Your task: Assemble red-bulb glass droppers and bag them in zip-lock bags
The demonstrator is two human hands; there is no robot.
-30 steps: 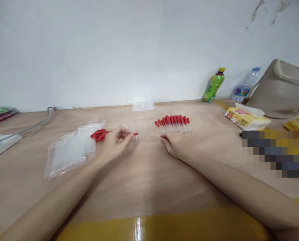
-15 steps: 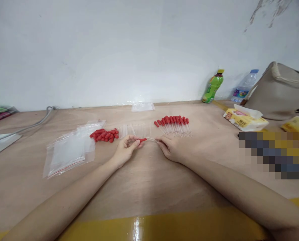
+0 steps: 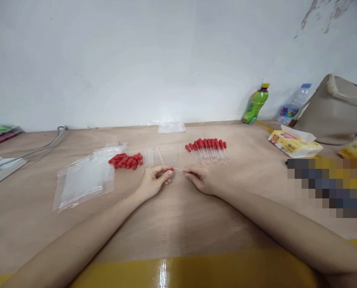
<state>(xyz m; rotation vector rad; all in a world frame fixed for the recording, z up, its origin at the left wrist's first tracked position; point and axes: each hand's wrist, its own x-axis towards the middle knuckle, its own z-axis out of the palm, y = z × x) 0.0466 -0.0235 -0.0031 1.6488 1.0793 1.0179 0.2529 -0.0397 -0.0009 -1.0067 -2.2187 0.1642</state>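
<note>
Between thumb and fingers, my left hand (image 3: pixel 157 180) pinches a red rubber bulb (image 3: pixel 171 169), mostly covered by the fingertips. My right hand (image 3: pixel 200 177) grips a thin clear dropper tube (image 3: pixel 178 170), whose left end meets the bulb's mouth; how deep it sits I cannot tell. Behind my left hand lies a row of bare clear tubes (image 3: pixel 163 156). Left of them is a heap of loose red bulbs (image 3: pixel 126 161). Beyond my right hand, several droppers (image 3: pixel 210 149) with red bulbs on their tubes lie side by side.
Clear zip bags (image 3: pixel 82 178) lie at the left, near a grey cable (image 3: pixel 51 142). Along the wall at the right stand a green bottle (image 3: pixel 255 104), a clear bottle (image 3: pixel 295 105) and a beige bag (image 3: pixel 322 116). A tissue pack (image 3: pixel 295 145) lies before them.
The tube and the bulb have come together at the bulb's mouth. Less of the bulb shows past my left fingers, and both hands are slightly lower.
</note>
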